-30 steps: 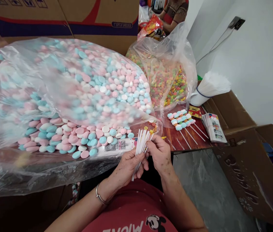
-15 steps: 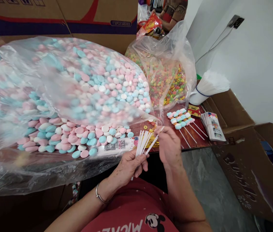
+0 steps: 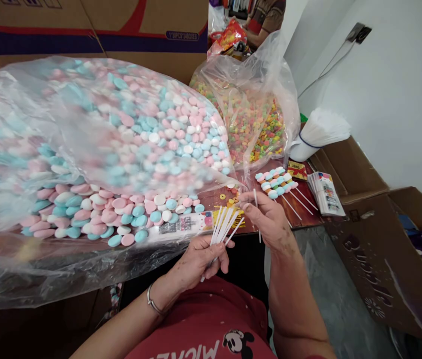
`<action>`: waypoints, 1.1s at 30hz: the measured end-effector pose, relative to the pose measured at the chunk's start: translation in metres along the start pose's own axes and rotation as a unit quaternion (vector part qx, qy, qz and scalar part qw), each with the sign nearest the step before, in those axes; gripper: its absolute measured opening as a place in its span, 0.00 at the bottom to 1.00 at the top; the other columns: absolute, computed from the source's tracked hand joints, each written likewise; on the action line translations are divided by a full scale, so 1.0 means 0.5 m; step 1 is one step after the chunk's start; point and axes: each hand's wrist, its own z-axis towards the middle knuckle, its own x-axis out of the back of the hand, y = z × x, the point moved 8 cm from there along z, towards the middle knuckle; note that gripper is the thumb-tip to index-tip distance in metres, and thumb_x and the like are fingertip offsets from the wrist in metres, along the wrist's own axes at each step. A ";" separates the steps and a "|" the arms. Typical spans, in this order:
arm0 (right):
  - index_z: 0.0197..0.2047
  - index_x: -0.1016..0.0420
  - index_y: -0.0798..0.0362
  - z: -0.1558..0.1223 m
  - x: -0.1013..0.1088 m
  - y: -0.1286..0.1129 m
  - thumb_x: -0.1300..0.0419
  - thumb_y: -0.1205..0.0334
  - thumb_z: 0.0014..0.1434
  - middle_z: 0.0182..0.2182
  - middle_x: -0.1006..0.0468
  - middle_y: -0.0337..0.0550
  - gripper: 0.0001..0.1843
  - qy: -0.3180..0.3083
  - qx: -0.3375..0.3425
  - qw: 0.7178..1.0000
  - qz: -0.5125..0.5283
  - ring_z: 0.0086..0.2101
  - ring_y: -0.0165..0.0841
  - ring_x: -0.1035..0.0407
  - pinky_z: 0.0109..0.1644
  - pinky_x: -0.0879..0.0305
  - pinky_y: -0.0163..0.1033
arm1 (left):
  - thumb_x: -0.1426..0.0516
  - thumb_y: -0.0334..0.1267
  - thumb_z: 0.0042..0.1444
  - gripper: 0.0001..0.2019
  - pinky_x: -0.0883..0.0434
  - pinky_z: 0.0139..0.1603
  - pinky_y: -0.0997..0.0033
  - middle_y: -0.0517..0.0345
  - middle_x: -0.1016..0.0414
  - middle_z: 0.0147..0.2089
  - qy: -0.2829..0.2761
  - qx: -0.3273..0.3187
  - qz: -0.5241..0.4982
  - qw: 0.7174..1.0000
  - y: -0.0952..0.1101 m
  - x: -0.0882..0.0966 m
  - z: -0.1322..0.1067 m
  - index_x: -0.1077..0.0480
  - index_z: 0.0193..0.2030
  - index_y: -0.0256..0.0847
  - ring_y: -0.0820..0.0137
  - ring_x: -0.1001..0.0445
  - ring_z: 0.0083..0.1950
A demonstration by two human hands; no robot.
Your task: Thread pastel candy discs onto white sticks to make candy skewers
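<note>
A fanned bunch of white lollipop sticks point(image 3: 224, 225) is gripped in my left hand point(image 3: 201, 259), in front of the table edge. My right hand point(image 3: 268, 222) pinches a single white stick point(image 3: 258, 227), held nearly upright and apart from the bunch. Just beyond my fingers lie a few small ring candies point(image 3: 229, 199) on the red-brown table point(image 3: 214, 198). Finished candy skewers point(image 3: 276, 183), with pink, white and blue pieces on white sticks, lie right of my right hand. Loose pastel candies point(image 3: 121, 214) spill out of a large clear bag point(image 3: 139, 119) to the left.
A clear bag of colourful ring candies point(image 3: 259, 119) stands at the back, beside a white container point(image 3: 302, 148) of wrappers. Printed sachets point(image 3: 326, 194) lie near the right edge. Open cardboard boxes point(image 3: 367, 259) flank the table. Another person point(image 3: 268, 22) is behind.
My right hand has drawn one stick out of the bunch and moved slightly right with it. My left hand still holds the others. The view has shifted slightly.
</note>
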 end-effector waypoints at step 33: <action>0.27 0.27 0.52 -0.018 -0.067 -0.028 0.39 0.64 0.52 0.32 0.32 0.37 0.03 0.044 0.051 0.984 -0.168 0.34 0.31 0.33 0.42 0.35 0.37 | 0.49 0.60 0.59 0.24 0.47 0.20 0.76 0.67 0.43 0.14 0.095 -0.091 0.248 0.960 0.016 0.017 0.007 0.34 0.26 0.39 0.77 0.44 0.16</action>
